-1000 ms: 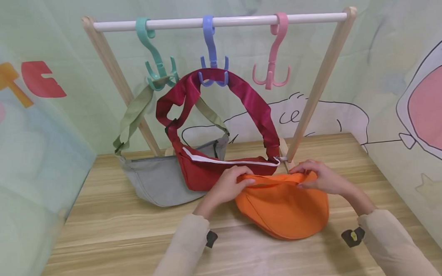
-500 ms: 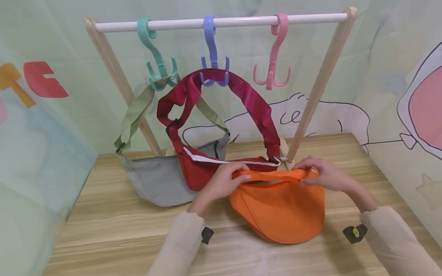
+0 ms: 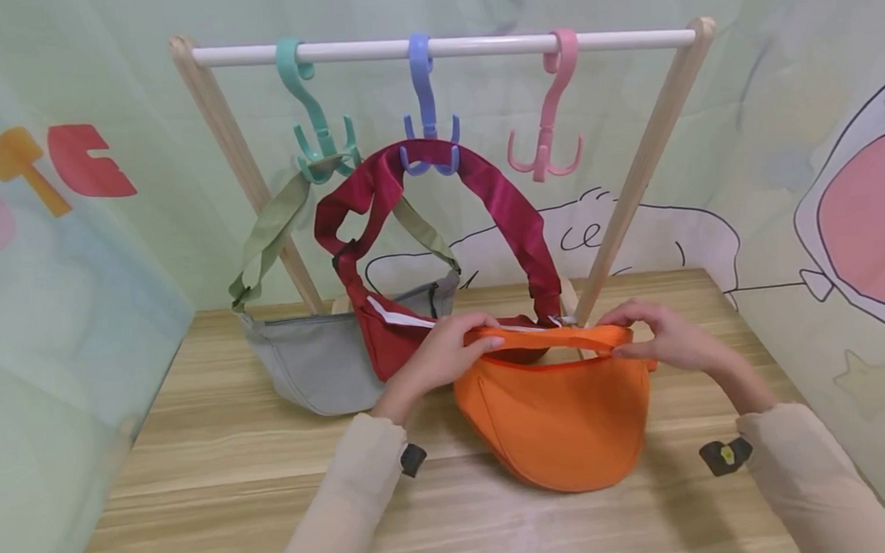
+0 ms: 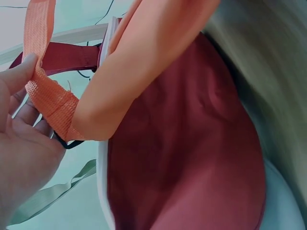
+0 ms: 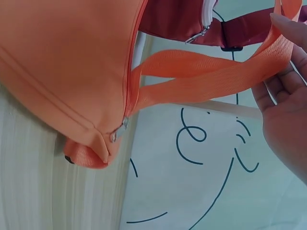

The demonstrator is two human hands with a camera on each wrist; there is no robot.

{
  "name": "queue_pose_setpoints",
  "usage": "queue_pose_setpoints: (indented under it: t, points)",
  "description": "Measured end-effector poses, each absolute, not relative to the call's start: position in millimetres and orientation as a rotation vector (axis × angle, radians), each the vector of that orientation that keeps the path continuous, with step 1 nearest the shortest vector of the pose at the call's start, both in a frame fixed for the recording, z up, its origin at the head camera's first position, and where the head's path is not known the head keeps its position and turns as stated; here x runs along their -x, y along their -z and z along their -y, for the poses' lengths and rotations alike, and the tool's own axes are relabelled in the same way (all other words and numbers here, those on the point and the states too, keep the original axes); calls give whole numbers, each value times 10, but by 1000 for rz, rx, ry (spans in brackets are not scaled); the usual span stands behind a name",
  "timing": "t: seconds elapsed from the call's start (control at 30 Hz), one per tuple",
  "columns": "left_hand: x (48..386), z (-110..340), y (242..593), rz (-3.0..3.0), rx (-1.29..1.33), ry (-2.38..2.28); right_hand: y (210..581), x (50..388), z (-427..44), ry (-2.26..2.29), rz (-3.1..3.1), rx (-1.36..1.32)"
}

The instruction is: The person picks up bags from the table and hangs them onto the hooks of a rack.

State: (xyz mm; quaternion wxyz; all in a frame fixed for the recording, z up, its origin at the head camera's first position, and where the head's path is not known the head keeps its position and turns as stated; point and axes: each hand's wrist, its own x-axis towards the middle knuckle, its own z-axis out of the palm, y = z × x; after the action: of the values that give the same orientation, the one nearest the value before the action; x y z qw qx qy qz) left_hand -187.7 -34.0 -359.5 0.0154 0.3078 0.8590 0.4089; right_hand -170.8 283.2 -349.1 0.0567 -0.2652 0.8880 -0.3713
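An orange shoulder bag (image 3: 555,425) stands upright near the middle of the table, in front of a red bag (image 3: 394,350). My left hand (image 3: 446,351) pinches the orange strap (image 3: 543,338) by its left part; in the left wrist view the thumb presses the webbing (image 4: 53,103) near a black buckle (image 4: 72,143). The strap's right part is held by my right hand (image 3: 667,336). From the right wrist, this hand (image 5: 288,105) has thumb and fingers around the strap (image 5: 206,81), which stretches from the bag's zipped edge, where a zipper pull (image 5: 120,129) shows.
Behind stands a wooden rack with a white bar (image 3: 483,45). A green hook (image 3: 318,124) carries the grey bag (image 3: 312,367) by its strap. On the blue hook (image 3: 424,94) hangs the red bag's strap. To the right is a pink hook (image 3: 546,112). Printed cloth walls surround the table.
Both hands have risen slightly, and the orange strap is lifted clear of the bag's opening. The right hand has shifted a little right. The hung bags stay put.
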Motion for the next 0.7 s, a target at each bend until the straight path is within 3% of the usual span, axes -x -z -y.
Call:
queue_pose_setpoints:
  t: [0.53, 0.7]
  points:
    - [1940, 386, 3411, -2705, -984, -1255, 3261, 1685, -2903, 1114, -2712, 686]
    - [1953, 389, 3330, -2721, -1005, -1250, 3169, 1710, -2920, 1138, -2751, 782]
